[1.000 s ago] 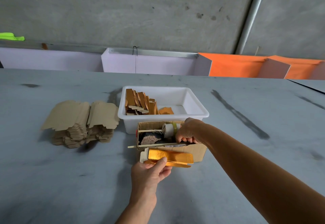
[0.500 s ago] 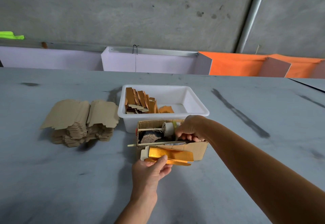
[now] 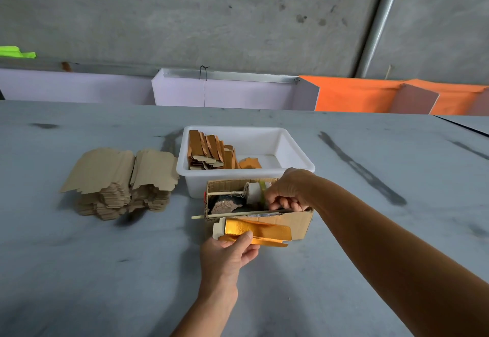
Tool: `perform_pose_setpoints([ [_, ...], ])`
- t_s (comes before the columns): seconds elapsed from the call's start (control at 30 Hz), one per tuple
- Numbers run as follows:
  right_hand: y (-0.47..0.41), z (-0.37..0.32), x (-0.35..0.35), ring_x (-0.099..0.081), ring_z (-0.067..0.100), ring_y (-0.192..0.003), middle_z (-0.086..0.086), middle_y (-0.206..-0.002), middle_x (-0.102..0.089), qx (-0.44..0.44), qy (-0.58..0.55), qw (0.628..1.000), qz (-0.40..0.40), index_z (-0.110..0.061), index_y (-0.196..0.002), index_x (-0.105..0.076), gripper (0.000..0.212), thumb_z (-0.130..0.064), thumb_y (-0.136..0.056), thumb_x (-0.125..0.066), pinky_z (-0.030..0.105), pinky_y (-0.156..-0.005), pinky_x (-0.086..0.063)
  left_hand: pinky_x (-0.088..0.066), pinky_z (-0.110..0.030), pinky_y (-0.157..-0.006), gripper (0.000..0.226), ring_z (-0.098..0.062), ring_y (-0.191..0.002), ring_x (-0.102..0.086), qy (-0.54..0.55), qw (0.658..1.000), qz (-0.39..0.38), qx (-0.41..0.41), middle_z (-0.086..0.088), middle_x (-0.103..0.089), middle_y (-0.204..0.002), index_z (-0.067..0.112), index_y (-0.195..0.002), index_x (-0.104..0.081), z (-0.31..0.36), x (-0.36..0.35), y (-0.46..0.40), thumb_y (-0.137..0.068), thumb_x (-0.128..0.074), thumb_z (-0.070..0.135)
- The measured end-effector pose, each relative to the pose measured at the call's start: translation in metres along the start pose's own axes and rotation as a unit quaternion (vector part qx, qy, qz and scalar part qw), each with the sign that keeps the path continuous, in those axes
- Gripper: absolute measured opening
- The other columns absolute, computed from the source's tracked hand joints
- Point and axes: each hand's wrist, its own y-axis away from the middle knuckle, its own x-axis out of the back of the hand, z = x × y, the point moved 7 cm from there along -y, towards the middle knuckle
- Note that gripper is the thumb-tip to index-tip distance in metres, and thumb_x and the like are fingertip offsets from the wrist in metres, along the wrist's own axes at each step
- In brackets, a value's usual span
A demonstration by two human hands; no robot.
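Scuffed grey table (image 3: 79, 270), glossy gold card (image 3: 258, 230)

Whether the right hand (image 3: 288, 191) holds anything inside the cardboard box (image 3: 299, 222) is unclear.

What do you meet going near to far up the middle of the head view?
Left hand → gold foil box blank → cardboard box → white plastic tub → lilac panel behind the table's far edge.

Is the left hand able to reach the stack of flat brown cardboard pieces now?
Probably yes: bare grey table lies between the left hand and the stack of flat brown cardboard pieces, but that hand grips a gold foil card.
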Motion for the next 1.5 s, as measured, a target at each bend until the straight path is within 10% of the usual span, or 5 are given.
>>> perform_pose_setpoints([
  [0.23, 0.002, 0.0, 0.004, -0.038, 0.007, -0.047, 0.003, -0.063, -0.052, 0.005, 0.021, 1.0, 0.015, -0.008, -0.069, -0.056, 0.014, -0.001, -0.076, -0.065, 0.015, -0.039, -0.028, -0.057, -0.026, -0.051, 0.015, -0.022, -0.054, -0.066, 0.003, 1.0, -0.006, -0.008, -0.01, -0.069, -0.061, 0.004, -0.074, -0.066, 0.0, -0.003, 0.001, -0.08, -0.066, -0.009],
  [1.07, 0.028, -0.001, 0.006, -0.033, 0.008, -0.024, 0.002, -0.031, -0.043, 0.039, -0.101, 0.99, 0.093, -0.004, -0.064, -0.05, 0.016, 0.009, -0.07, -0.058, 0.009, -0.032, -0.023, -0.057, -0.027, -0.052, 0.007, -0.017, -0.047, -0.064, 0.014, 1.0, 0.002, -0.018, -0.014, -0.065, -0.064, -0.002, -0.077, -0.063, -0.005, -0.006, -0.004, -0.081, -0.065, -0.008],
  [1.5, 0.04, 0.021, -0.003, -0.032, 0.01, -0.039, 0.008, -0.057, -0.043, 0.06, -0.196, 0.969, 0.136, -0.002, -0.07, -0.054, 0.012, 0.009, -0.069, -0.059, 0.01, -0.031, -0.023, -0.056, -0.027, -0.053, 0.013, -0.019, -0.053, -0.067, 0.001, 0.999, -0.002, -0.036, -0.017, -0.067, -0.073, -0.008, -0.094, -0.063, -0.013, -0.004, -0.008, -0.082, -0.066, -0.004],
])
